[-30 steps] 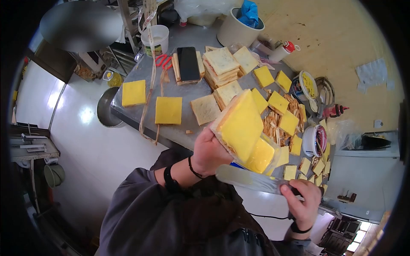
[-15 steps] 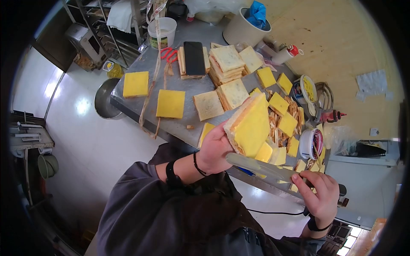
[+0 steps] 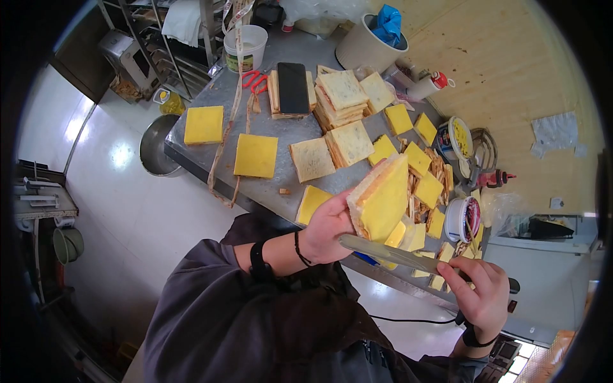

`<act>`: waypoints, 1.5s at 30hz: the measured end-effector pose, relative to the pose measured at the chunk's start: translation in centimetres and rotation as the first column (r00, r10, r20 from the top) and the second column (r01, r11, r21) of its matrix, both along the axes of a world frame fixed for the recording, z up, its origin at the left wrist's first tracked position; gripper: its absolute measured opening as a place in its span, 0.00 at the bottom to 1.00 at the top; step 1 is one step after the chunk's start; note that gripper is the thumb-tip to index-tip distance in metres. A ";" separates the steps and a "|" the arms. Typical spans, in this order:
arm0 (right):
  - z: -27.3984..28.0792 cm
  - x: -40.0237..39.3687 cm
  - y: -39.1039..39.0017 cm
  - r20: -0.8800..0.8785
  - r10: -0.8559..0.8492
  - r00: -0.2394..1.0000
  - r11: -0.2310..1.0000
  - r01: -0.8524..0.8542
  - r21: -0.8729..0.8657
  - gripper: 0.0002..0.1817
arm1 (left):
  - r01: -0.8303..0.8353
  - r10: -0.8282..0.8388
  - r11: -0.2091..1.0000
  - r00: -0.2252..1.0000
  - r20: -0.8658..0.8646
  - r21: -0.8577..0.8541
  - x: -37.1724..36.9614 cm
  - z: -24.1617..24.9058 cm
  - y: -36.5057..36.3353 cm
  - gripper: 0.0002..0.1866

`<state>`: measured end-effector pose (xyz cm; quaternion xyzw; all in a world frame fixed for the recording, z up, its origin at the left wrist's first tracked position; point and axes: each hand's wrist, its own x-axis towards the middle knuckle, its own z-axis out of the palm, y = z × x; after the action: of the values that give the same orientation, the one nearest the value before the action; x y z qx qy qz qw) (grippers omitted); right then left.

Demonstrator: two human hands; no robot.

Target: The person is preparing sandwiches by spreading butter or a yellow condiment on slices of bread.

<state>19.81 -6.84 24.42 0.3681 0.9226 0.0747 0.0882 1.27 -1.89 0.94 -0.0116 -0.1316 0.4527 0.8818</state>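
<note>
My left hand [image 3: 325, 228] grips a square sandwich [image 3: 382, 201] from beneath and one side, its yellow-coated top tilted toward the right. In my right hand [image 3: 477, 295] is a long flat spreading knife [image 3: 396, 254], its blade pointing left. The blade's tip lies just below the sandwich's lower edge; whether it touches cannot be made out. Beside my left hand, a yellow-topped sandwich [image 3: 311, 203] rests at the table's front edge. Plain sandwiches [image 3: 311, 159] and more yellow-topped squares [image 3: 255, 156] lie farther back.
On the metal table [image 3: 211, 159] are a phone [image 3: 293, 88] on stacked bread, red scissors [image 3: 255, 83], a sandwich stack [image 3: 341, 96], a white bucket [image 3: 245, 48] and a large bin [image 3: 371, 43]. Tubs [image 3: 463, 219] and cut strips [image 3: 438, 167] stand to the right. A metal bowl [image 3: 159, 147] is below the left corner.
My left hand and the sandwich have shifted slightly right and down, and the sandwich is tilted more steeply. The knife has turned so its blade looks narrower.
</note>
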 end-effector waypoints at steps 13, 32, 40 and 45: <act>0.1 0.3 1.1 -0.112 -0.098 0.989 0.990 0.085 -0.114 0.23 | -0.031 0.028 0.998 0.998 0.047 0.052 1.0 -0.9 -0.2 0.24; -0.9 -0.1 1.3 -0.264 -0.127 0.956 0.991 0.135 0.013 0.23 | 0.053 -0.054 0.995 0.998 0.014 0.090 0.7 0.4 -0.4 0.27; -6.0 3.5 -2.9 -0.702 -0.653 0.285 0.756 0.302 -0.580 0.09 | 0.083 -0.087 0.996 0.978 0.192 0.026 0.6 1.3 0.4 0.29; -11.0 2.9 -5.6 -0.583 -0.797 -0.160 0.561 0.161 -0.812 0.15 | 0.137 -0.127 0.981 0.988 0.083 -0.134 0.0 1.6 0.6 0.30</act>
<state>22.76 -12.47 13.43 0.6157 0.4822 -0.4553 -0.4255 1.22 -1.31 2.53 -0.0988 -0.1310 0.4007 0.9014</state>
